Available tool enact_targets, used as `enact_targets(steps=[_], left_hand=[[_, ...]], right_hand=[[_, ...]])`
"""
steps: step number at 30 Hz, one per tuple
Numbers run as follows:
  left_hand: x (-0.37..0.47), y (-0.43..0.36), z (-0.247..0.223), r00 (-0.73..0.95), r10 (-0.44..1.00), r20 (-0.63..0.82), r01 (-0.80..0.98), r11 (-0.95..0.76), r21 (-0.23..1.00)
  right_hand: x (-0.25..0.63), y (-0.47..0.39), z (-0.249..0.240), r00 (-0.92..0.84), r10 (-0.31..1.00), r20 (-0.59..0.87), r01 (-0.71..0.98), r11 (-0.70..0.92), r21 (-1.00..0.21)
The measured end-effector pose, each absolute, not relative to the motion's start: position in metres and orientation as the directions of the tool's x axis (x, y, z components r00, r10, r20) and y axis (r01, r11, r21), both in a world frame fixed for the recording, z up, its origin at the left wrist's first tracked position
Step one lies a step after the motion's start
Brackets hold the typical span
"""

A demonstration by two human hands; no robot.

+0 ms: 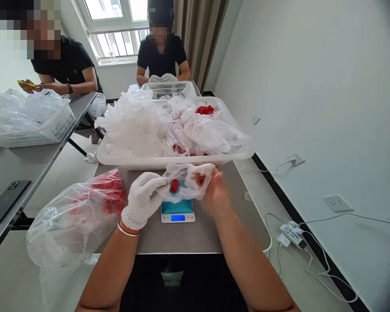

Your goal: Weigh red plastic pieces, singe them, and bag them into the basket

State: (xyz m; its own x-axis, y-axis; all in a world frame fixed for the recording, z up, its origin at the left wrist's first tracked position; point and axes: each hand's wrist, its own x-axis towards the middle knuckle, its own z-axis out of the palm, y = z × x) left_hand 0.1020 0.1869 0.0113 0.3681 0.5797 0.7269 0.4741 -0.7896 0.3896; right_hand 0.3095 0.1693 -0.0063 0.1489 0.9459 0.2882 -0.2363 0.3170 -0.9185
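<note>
My left hand (144, 197), in a white knit glove, is closed on the left side of a small clear plastic bag (185, 195). Inside the bag shows a small red piece (174, 186). Bare and partly blurred, my right hand (214, 190) is at the bag's right side, its curled fingers seen through the film. Below the bag a digital scale (177, 212) with a teal plate and lit blue display stands on the table. Left of my gloved hand lies a large clear bag (81, 208) with red pieces in it.
A wide white basket (178, 161) full of plastic bags and red pieces stands behind the scale. Another basket (56, 130) and a phone (9, 200) rest on the left table. Two people sit beyond. A power strip (292, 235) with cables lies at right.
</note>
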Motion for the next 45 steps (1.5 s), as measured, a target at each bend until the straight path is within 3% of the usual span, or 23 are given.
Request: enact_targets(steps=[3, 6, 8, 11, 14, 18, 21, 24, 27, 31, 34, 36, 38, 40, 42, 43, 45], left_hand=[[0.103, 0.181, 0.009, 0.372, 0.584, 0.721, 0.443, -0.794, 0.415], [0.107, 0.176, 0.008, 0.357, 0.616, 0.703, 0.449, -0.772, 0.449], [0.108, 0.175, 0.008, 0.259, 0.664, 0.701, 0.470, -0.721, 0.509], [0.110, 0.172, 0.007, 0.202, 0.693, 0.692, 0.375, -0.707, 0.599], [0.116, 0.168, 0.003, 0.384, 0.717, 0.582, 0.266, -0.689, 0.674], [0.127, 0.164, -0.002, 0.474, 0.821, 0.320, 0.394, -0.523, 0.756], [0.127, 0.167, 0.002, 0.587, 0.790, 0.178, 0.403, -0.476, 0.782], [0.123, 0.172, 0.009, 0.634, 0.770, 0.069, 0.478, -0.460, 0.748], [0.118, 0.175, 0.013, 0.542, 0.838, 0.059, 0.538, -0.400, 0.742], [0.115, 0.176, 0.013, 0.398, 0.905, 0.152, 0.503, -0.354, 0.788], [0.114, 0.176, 0.011, 0.338, 0.893, 0.297, 0.503, -0.439, 0.745], [0.113, 0.176, 0.009, 0.347, 0.858, 0.378, 0.523, -0.512, 0.682], [0.113, 0.177, 0.007, 0.378, 0.821, 0.429, 0.518, -0.571, 0.636], [0.112, 0.177, 0.005, 0.389, 0.800, 0.456, 0.498, -0.599, 0.627], [0.111, 0.178, 0.002, 0.351, 0.805, 0.478, 0.479, -0.593, 0.647], [0.110, 0.179, 0.001, 0.306, 0.816, 0.491, 0.471, -0.578, 0.667], [0.109, 0.180, -0.002, 0.177, 0.837, 0.518, 0.445, -0.538, 0.716]], right_hand=[[0.292, 0.160, -0.005, -0.053, 0.864, 0.501, 0.137, 0.503, -0.853], [0.282, 0.158, -0.005, -0.166, 0.829, 0.533, 0.281, 0.558, -0.781], [0.282, 0.159, -0.007, -0.139, 0.873, 0.468, 0.234, 0.488, -0.841], [0.289, 0.159, -0.010, -0.028, 0.953, 0.303, 0.006, 0.303, -0.953], [0.297, 0.157, -0.010, -0.059, 0.981, 0.185, -0.216, 0.168, -0.962], [0.306, 0.157, -0.005, -0.161, 0.977, 0.140, -0.355, 0.075, -0.932], [0.319, 0.166, -0.002, 0.096, 0.979, 0.182, -0.442, 0.206, -0.873], [0.333, 0.176, -0.001, 0.319, 0.903, 0.289, -0.398, 0.404, -0.823], [0.340, 0.184, -0.003, 0.406, 0.859, 0.312, -0.374, 0.467, -0.801], [0.345, 0.191, -0.011, 0.590, 0.779, 0.213, -0.377, 0.500, -0.780], [0.348, 0.190, -0.015, 0.795, 0.560, 0.235, -0.150, 0.556, -0.817], [0.349, 0.184, -0.011, 0.834, 0.382, 0.397, 0.119, 0.579, -0.807], [0.345, 0.175, -0.003, 0.660, 0.384, 0.646, 0.357, 0.597, -0.719], [0.337, 0.165, 0.006, 0.235, 0.582, 0.778, 0.443, 0.648, -0.619], [0.324, 0.157, 0.011, -0.198, 0.722, 0.663, 0.424, 0.673, -0.606], [0.316, 0.156, 0.011, -0.319, 0.746, 0.585, 0.416, 0.665, -0.621], [0.301, 0.154, 0.005, -0.382, 0.758, 0.528, 0.401, 0.651, -0.645]])
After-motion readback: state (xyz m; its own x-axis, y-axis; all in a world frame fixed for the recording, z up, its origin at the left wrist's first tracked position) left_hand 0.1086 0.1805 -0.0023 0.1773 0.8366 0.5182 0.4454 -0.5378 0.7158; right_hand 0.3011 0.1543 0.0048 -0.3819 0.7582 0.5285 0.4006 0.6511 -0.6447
